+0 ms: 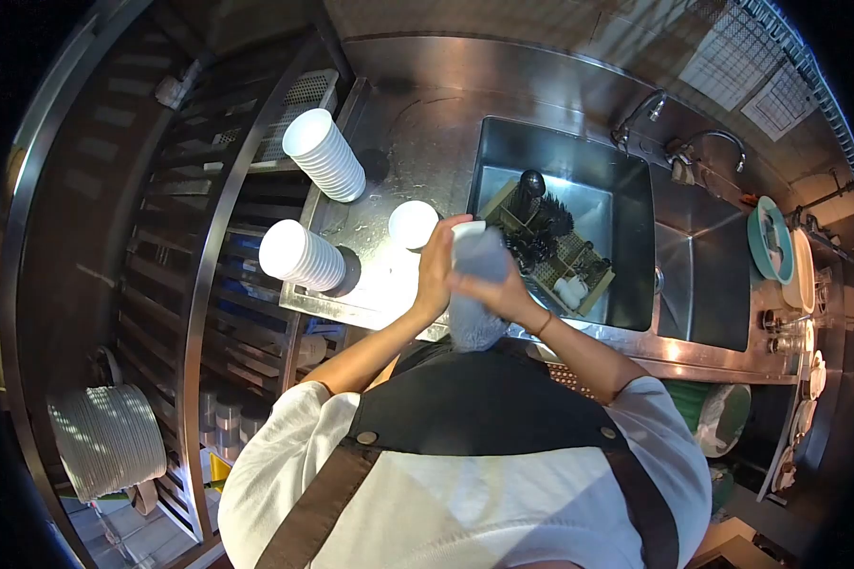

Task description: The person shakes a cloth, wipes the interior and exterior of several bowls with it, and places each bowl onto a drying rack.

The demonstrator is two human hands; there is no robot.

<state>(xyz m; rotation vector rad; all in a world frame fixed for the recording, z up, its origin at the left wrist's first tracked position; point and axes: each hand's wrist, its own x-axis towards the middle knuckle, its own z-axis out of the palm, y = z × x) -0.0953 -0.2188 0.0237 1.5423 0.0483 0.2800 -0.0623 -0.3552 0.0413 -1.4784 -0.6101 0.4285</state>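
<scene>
While the left hand is clamped on a white cup over the counter edge beside the sink, the right hand grips a grey cloth pressed against it.

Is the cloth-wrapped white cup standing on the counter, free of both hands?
No, the white cup is held between the left hand and right hand, a grey cloth around it.

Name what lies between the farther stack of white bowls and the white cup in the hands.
A single white round bowl on the steel counter, head view.
</scene>
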